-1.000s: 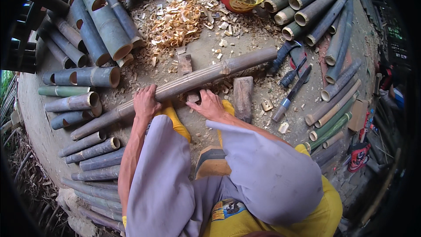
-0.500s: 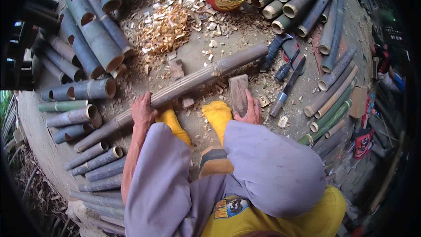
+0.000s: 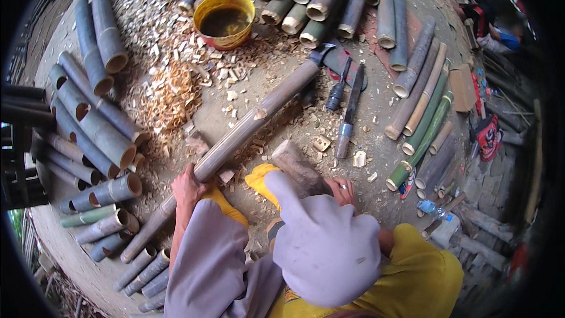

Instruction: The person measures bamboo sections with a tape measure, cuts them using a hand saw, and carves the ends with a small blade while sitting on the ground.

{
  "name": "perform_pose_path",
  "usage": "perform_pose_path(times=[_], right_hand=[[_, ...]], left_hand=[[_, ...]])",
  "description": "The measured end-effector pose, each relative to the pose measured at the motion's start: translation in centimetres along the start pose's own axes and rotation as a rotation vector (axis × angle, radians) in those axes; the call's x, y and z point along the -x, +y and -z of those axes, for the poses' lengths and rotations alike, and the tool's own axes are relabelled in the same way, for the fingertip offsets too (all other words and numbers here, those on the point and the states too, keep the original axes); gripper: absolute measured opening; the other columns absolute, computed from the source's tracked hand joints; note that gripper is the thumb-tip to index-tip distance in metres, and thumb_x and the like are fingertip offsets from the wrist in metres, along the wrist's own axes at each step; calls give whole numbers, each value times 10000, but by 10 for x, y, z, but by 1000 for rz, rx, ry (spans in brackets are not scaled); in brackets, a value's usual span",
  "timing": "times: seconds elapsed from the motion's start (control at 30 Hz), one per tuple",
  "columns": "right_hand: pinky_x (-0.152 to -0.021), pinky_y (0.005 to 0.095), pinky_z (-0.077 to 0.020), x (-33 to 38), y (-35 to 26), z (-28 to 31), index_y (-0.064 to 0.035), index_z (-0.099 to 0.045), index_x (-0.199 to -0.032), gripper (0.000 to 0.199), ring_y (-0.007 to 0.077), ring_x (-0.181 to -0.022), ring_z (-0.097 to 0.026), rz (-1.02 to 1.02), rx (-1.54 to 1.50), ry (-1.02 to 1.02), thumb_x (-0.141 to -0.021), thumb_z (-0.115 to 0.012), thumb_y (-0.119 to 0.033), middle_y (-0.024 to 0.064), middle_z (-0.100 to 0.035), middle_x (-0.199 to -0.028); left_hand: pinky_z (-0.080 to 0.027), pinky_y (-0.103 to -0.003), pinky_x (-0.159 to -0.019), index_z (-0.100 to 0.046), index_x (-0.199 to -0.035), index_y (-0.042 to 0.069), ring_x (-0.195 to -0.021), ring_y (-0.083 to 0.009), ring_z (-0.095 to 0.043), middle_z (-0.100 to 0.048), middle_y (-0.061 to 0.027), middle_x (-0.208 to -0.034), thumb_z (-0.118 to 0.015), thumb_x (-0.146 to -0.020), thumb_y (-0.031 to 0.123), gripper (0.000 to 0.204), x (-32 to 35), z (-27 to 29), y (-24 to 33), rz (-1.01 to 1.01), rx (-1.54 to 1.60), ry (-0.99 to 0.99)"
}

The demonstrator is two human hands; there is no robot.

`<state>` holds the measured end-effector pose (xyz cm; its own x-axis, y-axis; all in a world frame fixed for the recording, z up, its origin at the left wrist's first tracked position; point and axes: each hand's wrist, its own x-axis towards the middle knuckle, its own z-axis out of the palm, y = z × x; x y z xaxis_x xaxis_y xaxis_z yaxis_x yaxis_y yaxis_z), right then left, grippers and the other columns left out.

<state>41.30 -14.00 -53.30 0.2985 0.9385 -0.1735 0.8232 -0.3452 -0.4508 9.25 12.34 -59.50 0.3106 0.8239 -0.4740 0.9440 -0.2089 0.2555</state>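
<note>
A long brown bamboo pole (image 3: 235, 132) lies slantwise across the ground in front of me, its far end beside the tools. My left hand (image 3: 189, 189) is closed round its lower part, next to my yellow-covered left foot (image 3: 228, 205). At my right foot (image 3: 261, 184), a worn wooden block (image 3: 294, 162) lies tilted on the ground. My right hand (image 3: 342, 191) is closed at the block's near right end; my raised knee hides part of the hand and wrist.
A knife (image 3: 354, 103) and a dark-handled tool (image 3: 336, 91) lie right of the pole. Beyond are a yellow-red bucket (image 3: 224, 20) of dark liquid and curled shavings (image 3: 170, 97). Bamboo tubes flank both sides, some with cut holes (image 3: 97, 121). Another person (image 3: 497, 35) sits far right.
The view has swung to the right. The wooden block has turned, its near end now toward the right, and my right hand has moved with it. My left hand stays on the pole.
</note>
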Motion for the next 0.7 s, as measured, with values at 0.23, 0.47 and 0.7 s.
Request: perform_pose_path(times=[0.23, 0.47, 0.7], right_hand=[[-774, 341, -506, -97, 0, 13, 24, -504, -1179, 379, 264, -932, -585, -255, -371, 72, -807, -559, -24, 206, -528, -1111], [-781, 429, -504, -264, 19, -58, 78, -399, -1235, 609, 321, -1016, -523, -484, -69, 331, -717, -683, -72, 257, -479, -1165], [-764, 480, -452, -232, 18, -64, -34, -202, -1408, 805, 400, -980, -469, -247, -142, 523, -728, -634, -25, 278, -401, -1106]], left_hand=[[-485, -465, -655, -574, -894, 78, -744, -399, -616, -635, -196, -757, -725, -599, 415, 473, 1, 10, 3, 33, 18, 8], [-469, -461, -648, -570, -857, 55, -736, -409, -603, -623, -215, -740, -696, -521, 216, 393, 5, 24, 19, -12, 141, 7], [-479, -450, -691, -583, -892, 44, -784, -404, -613, -634, -210, -799, -690, -523, 197, 413, 16, 35, 21, 16, 178, 11]])
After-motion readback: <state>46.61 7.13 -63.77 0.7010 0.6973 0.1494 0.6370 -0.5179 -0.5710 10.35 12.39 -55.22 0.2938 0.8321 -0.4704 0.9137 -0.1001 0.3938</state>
